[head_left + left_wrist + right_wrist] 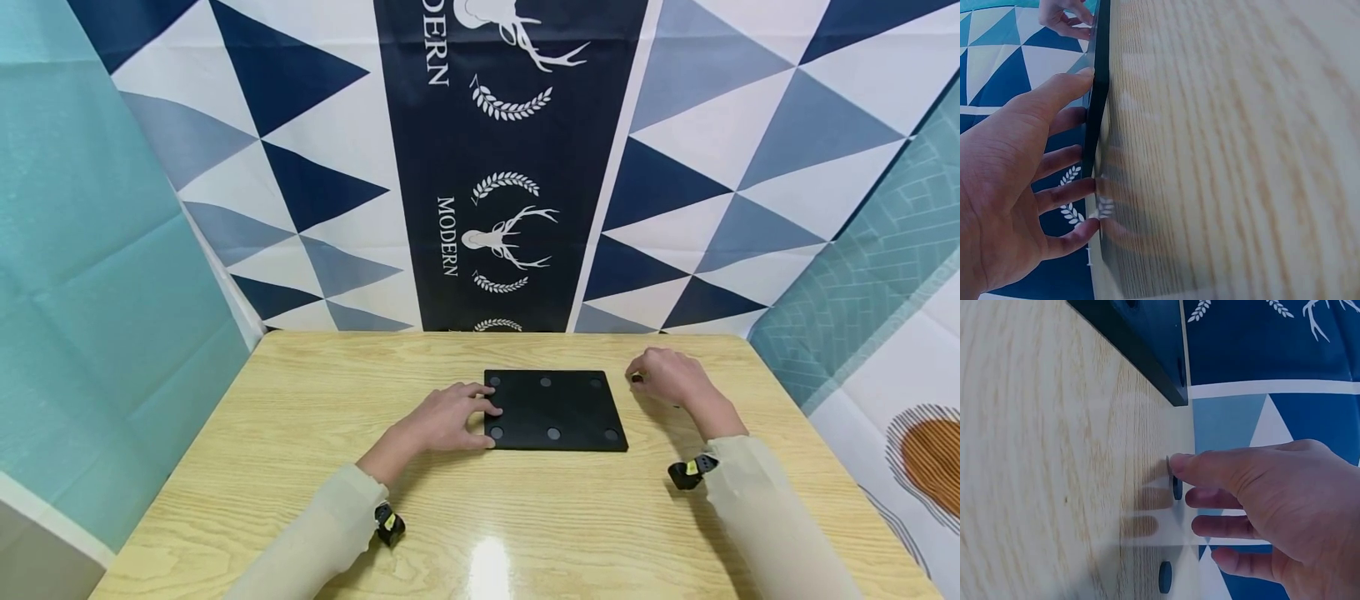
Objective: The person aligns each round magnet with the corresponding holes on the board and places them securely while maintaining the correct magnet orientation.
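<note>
A thin black rectangular board [573,408] with several round grey spots lies flat on the table. My left hand [447,419] is spread at the board's left side; the thumb touches the near-left corner, and fingertips rest over the left edge. Beyond the board's right edge, my right hand [671,375] is low over the table, its thumb and index finger pinching a small black disc [1177,487]. Another black disc [1165,577] lies on the table close to that hand. In the head view the right hand mostly hides this second disc.
The wooden table [315,392] ends at a wall covering [495,167] with triangles and deer heads. Teal cloth [127,275] hangs at the left. A patterned cloth [892,392] borders the right side.
</note>
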### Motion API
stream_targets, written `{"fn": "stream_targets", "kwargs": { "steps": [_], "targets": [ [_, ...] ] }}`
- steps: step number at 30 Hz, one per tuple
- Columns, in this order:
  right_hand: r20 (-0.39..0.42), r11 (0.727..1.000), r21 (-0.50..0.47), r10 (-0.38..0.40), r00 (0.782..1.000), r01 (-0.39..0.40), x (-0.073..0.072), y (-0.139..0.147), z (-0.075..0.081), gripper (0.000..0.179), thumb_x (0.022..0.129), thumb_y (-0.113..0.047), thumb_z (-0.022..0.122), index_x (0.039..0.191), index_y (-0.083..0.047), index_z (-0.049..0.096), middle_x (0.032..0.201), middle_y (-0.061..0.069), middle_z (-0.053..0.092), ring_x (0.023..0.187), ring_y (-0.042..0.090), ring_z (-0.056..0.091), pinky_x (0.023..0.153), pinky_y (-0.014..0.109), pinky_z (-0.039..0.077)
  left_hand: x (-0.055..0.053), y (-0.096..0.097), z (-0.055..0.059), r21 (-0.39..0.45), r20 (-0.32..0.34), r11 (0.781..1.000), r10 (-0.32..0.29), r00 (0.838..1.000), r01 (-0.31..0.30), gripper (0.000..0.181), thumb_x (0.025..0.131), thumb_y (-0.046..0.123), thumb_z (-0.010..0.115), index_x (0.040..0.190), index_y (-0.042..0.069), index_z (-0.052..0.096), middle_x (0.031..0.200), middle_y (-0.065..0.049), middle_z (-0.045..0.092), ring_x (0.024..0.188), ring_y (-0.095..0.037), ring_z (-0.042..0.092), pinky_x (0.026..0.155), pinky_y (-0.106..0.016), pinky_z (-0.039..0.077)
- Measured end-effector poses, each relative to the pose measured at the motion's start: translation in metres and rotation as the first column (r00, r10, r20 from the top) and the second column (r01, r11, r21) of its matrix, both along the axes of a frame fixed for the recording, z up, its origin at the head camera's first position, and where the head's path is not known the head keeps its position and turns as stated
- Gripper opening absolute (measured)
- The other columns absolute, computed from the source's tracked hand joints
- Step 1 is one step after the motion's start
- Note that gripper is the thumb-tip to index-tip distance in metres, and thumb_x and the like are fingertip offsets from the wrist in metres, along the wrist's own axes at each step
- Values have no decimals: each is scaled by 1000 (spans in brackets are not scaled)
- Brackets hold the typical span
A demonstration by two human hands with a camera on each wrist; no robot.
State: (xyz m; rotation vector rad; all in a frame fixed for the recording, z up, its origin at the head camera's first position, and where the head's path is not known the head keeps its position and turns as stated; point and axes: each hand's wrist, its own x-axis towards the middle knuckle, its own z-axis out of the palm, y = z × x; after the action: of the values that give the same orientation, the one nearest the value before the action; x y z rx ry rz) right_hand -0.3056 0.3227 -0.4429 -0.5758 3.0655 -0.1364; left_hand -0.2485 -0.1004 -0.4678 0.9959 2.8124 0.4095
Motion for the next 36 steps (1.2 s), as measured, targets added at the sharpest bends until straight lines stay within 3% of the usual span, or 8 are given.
{"fn": "stream_targets", "kwargs": {
  "steps": [4, 8, 10, 15, 18, 21, 28, 36],
  "targets": [
    [0, 1000, -4, 12, 1000, -12, -1, 0, -1, 6, 99, -12, 82, 99, -15, 87, 96, 5, 84, 78, 22, 70, 65, 45, 57, 0, -1, 1, -3, -4, 1000, 1, 1000, -1, 52, 103, 52, 80, 150, 29, 74, 177, -3, 51, 159, -38, 56, 119, -63, 55],
    [22, 999, -27, 35, 999, -34, -1, 2, -4, 26, 100, -8, 76, 78, -21, 73, 70, -6, 54, 65, 14, 38, 61, 34, 31, 1, -1, 1, -3, 2, 1000, 1, 1000, -1, 52, 103, 51, 80, 151, 29, 74, 177, -4, 51, 159, -38, 55, 120, -63, 54],
    [29, 999, -37, 42, 999, -40, -1, 2, -5, 30, 100, -7, 75, 76, -22, 69, 68, -7, 45, 64, 13, 33, 62, 33, 27, 1, -1, 0, -2, 6, 1000, 2, 1000, -2, 52, 103, 51, 80, 150, 29, 74, 177, -4, 51, 159, -38, 55, 119, -64, 54],
    [43, 999, -28, 28, 999, -27, -1, 2, -4, 20, 99, -6, 76, 86, -20, 77, 79, -4, 66, 69, 16, 45, 63, 35, 35, 1, -1, -1, 2, 2, 1000, 0, 1000, 0, 52, 103, 51, 80, 150, 29, 75, 177, -3, 52, 158, -38, 56, 119, -63, 55],
    [41, 1000, -10, 14, 999, -14, -1, 2, -3, 14, 98, -5, 78, 99, -17, 86, 99, 5, 83, 79, 24, 68, 67, 42, 54, 1, 0, 0, 3, 1, 1000, -1, 1000, 1, 52, 103, 51, 80, 149, 29, 75, 177, -4, 52, 158, -38, 56, 119, -63, 55],
    [32, 1000, -4, 5, 999, -5, 0, 2, -3, 19, 97, -4, 80, 110, -14, 89, 116, 12, 87, 96, 34, 80, 77, 54, 65, 0, 0, 1, 2, 3, 1000, 1, 1000, -1, 51, 103, 50, 80, 150, 29, 75, 177, -3, 52, 158, -38, 56, 119, -62, 55],
    [12, 1000, -15, -4, 1000, 4, 0, 2, -4, 15, 96, -5, 82, 106, -14, 89, 112, 11, 87, 96, 34, 80, 79, 57, 66, 1, 0, 1, 6, -3, 1000, -2, 1000, 2, 51, 103, 50, 81, 149, 28, 75, 176, -4, 53, 157, -37, 58, 117, -61, 57],
    [-6, 1000, -22, -13, 1000, 13, 0, 1, -5, 9, 94, -9, 84, 101, -15, 86, 101, 7, 84, 86, 24, 75, 74, 52, 63, 0, 0, 0, 10, 0, 1000, -5, 1000, 5, 51, 103, 49, 81, 149, 27, 76, 176, -5, 53, 157, -37, 58, 119, -59, 56]
  ]
}}
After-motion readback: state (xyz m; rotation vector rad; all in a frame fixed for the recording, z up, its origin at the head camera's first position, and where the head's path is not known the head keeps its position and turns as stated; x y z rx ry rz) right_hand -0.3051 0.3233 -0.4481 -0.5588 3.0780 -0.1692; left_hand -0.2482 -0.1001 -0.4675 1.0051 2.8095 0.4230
